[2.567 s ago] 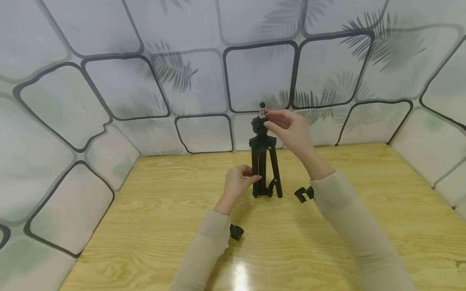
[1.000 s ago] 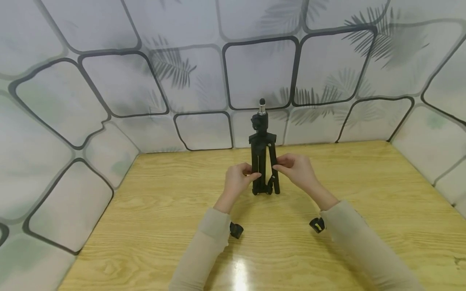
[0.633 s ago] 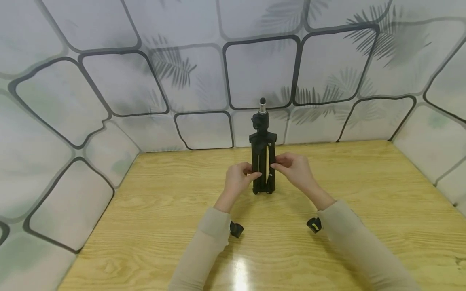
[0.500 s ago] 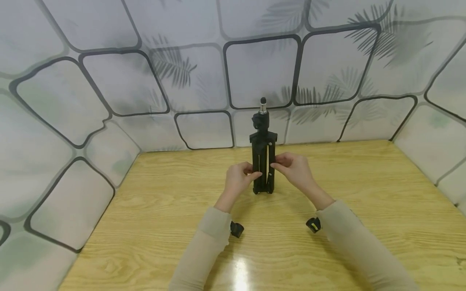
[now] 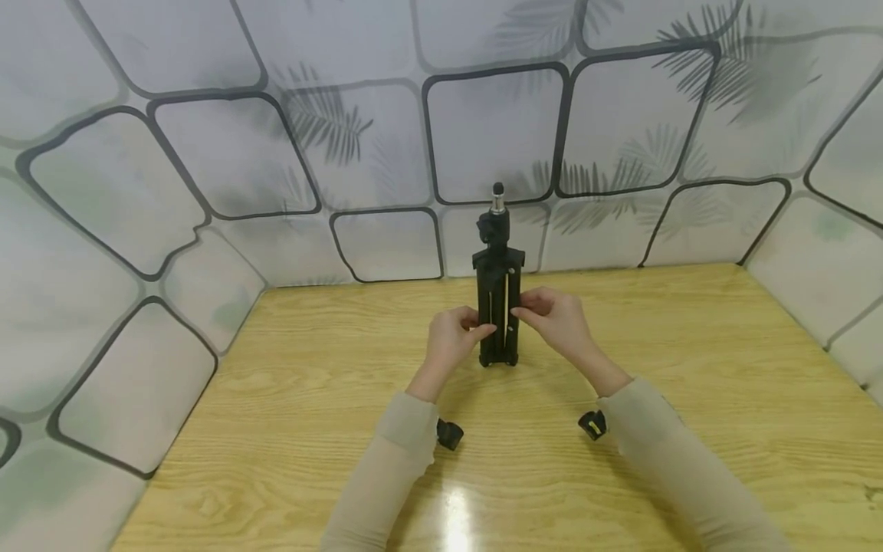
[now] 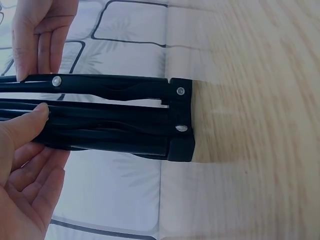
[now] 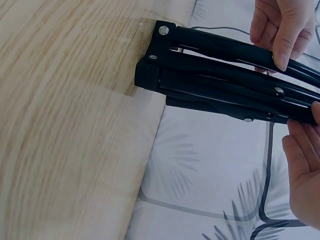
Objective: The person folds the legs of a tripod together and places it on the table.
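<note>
A small black tripod (image 5: 498, 284) stands upright on the wooden table, its legs folded close together. Its top carries a silver stud with a black cap. My left hand (image 5: 451, 339) pinches the left leg between thumb and fingers, about midway up. On the other side my right hand (image 5: 557, 318) pinches the right leg at a similar height. In the left wrist view the tripod's lower end (image 6: 181, 120) shows metal rivets, with the left thumb lying across a leg. The right wrist view shows both hands at the legs (image 7: 225, 70), the right one partly cut off.
The wooden table (image 5: 310, 429) reaches to a patterned cloth wall (image 5: 386, 153) close behind the tripod, with more cloth at both sides. A black wrist camera (image 5: 450, 435) hangs under the left sleeve, and another camera (image 5: 592, 424) under the right.
My right hand came down from the tripod's top to its right leg, then moved left with it. That leg swung in against the others. The left hand stayed in place.
</note>
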`<move>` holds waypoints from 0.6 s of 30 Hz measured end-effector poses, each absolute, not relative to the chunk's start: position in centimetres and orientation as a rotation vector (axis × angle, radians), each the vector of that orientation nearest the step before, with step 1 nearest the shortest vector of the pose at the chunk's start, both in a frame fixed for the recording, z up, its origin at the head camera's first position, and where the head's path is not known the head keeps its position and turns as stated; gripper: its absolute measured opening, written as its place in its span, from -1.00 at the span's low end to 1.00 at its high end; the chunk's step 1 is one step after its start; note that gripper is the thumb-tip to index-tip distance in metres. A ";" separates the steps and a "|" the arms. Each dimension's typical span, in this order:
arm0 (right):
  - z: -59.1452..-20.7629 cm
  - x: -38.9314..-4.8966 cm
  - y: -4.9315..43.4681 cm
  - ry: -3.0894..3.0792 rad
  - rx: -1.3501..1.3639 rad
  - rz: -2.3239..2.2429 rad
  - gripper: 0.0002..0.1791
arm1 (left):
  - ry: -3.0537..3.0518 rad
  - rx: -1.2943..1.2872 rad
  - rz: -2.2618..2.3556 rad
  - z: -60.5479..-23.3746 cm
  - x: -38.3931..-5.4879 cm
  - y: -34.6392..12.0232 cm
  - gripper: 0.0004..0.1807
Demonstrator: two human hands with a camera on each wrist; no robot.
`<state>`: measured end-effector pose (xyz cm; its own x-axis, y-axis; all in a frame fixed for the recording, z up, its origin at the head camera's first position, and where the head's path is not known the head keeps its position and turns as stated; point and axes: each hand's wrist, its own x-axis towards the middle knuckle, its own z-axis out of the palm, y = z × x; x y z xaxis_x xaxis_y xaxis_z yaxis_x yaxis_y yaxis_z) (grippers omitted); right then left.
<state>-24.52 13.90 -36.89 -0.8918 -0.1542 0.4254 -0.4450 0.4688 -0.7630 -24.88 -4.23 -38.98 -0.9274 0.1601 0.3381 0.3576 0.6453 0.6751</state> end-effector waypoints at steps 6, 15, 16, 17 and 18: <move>-36.8 -24.5 14.8 -2.454 0.513 1.454 -0.74 | -2.622 -0.419 -1.199 -38.9 -24.9 -4.1 -0.76; -36.9 -25.2 15.6 -2.455 0.474 1.446 -0.72 | -2.593 -0.439 -1.259 -38.8 -25.1 -4.5 -0.77; -37.0 -25.3 15.6 -2.464 0.464 1.433 -0.72 | -2.588 -0.450 -1.257 -38.8 -25.1 -4.5 -0.78; -37.1 -25.4 15.6 -2.476 0.454 1.424 -0.72 | -2.584 -0.458 -1.263 -38.9 -25.1 -4.6 -0.78; -37.1 -25.4 15.6 -2.485 0.444 1.414 -0.72 | -2.579 -0.470 -1.266 -38.9 -25.2 -4.6 -0.79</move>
